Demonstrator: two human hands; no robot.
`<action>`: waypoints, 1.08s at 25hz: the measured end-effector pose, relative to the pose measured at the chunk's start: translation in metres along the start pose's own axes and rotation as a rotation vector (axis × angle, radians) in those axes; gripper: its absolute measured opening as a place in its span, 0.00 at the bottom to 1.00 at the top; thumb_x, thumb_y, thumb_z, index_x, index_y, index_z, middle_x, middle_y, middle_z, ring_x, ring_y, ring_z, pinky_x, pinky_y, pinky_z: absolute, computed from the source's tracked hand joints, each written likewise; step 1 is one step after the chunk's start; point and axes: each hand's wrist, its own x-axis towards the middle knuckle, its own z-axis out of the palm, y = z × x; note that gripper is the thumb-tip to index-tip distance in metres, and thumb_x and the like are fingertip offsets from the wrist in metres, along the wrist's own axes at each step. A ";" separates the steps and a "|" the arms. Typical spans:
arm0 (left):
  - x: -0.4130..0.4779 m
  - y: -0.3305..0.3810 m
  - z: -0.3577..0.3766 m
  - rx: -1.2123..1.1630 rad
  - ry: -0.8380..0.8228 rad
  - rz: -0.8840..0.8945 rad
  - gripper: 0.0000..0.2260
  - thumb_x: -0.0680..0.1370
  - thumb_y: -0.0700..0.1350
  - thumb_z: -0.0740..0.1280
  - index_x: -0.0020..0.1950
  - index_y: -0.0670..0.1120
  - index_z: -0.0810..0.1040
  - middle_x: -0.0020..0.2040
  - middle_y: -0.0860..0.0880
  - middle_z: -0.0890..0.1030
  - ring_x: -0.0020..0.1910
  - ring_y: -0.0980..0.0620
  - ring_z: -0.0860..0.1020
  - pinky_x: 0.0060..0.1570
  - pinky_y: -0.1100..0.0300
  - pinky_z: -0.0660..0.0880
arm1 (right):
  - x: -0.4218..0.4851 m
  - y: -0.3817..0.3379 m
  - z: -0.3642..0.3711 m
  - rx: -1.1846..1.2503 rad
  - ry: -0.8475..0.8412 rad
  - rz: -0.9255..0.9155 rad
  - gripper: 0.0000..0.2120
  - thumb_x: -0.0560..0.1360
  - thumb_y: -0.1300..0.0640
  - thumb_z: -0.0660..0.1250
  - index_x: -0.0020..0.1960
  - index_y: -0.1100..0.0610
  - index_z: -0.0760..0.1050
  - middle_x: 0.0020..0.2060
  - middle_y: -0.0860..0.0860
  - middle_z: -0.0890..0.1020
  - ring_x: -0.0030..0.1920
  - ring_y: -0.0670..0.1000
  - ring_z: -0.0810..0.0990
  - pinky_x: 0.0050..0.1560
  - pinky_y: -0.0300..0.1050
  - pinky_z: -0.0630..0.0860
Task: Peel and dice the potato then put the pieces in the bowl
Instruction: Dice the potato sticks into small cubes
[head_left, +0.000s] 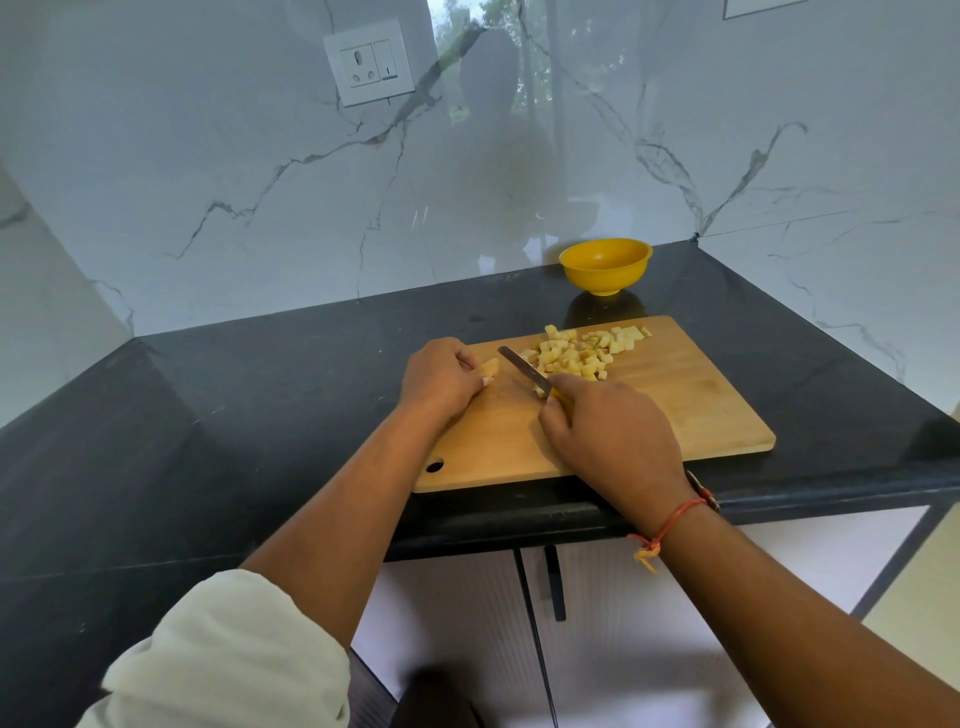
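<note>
**Dicing nearly done, bowl not yet filled**

Pinching one uncut potato chunk (490, 369) in the curled fingers of the left grip (441, 382), at the left of the cutting board (701, 405). Closing the right grip (613, 441) round the knife (524, 369), blade pointing between chunk and diced pile (582, 351). Judging the peeling finished, no skin showing. Leaving this chunk to cut, then moving everything into the yellow bowl (605, 265), sitting apparently empty on the table (260, 415) just beyond the board.
</note>
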 end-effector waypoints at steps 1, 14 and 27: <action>0.001 0.000 0.000 -0.016 0.003 -0.009 0.07 0.75 0.47 0.74 0.45 0.52 0.77 0.45 0.55 0.78 0.45 0.56 0.76 0.45 0.60 0.73 | 0.000 0.000 0.000 0.003 -0.003 0.001 0.16 0.82 0.45 0.57 0.63 0.46 0.78 0.35 0.45 0.79 0.34 0.44 0.76 0.36 0.43 0.79; -0.021 -0.009 -0.005 -0.173 0.115 0.084 0.09 0.80 0.42 0.69 0.59 0.50 0.81 0.53 0.54 0.78 0.50 0.57 0.75 0.48 0.65 0.71 | 0.000 0.001 0.000 -0.010 -0.016 0.007 0.17 0.82 0.46 0.56 0.65 0.47 0.76 0.35 0.45 0.78 0.34 0.44 0.74 0.33 0.40 0.73; -0.013 -0.012 0.005 -0.065 0.077 0.158 0.05 0.80 0.45 0.67 0.49 0.55 0.74 0.45 0.55 0.79 0.46 0.56 0.77 0.47 0.59 0.74 | 0.000 0.001 0.001 -0.016 -0.002 -0.003 0.15 0.82 0.45 0.56 0.62 0.47 0.77 0.35 0.45 0.77 0.34 0.44 0.75 0.36 0.43 0.78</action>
